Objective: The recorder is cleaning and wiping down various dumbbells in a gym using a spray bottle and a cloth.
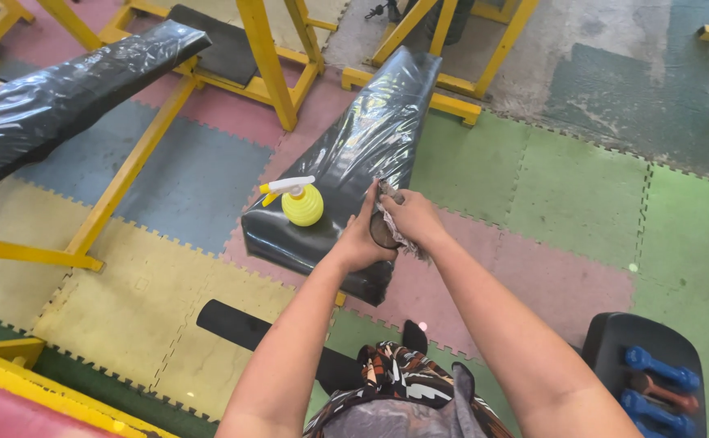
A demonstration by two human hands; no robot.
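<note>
A black plastic-wrapped bench pad [370, 130] slopes away from me on a yellow frame. A yellow spray bottle [300, 200] with a white trigger stands on its near end. My right hand [409, 217] is shut on a crumpled grey cloth [388, 195] at the pad's right edge. My left hand [364, 235] rests beside it, its fingers curled against the cloth and the pad's corner. Whether the left hand grips the cloth is unclear.
Another black wrapped pad [54, 97] on a yellow frame [131, 166] lies to the left. More yellow frames [269, 57] stand behind. Coloured interlocking floor mats [581, 186] cover the floor. Blue dumbbells [661, 369] sit on a black seat at the lower right.
</note>
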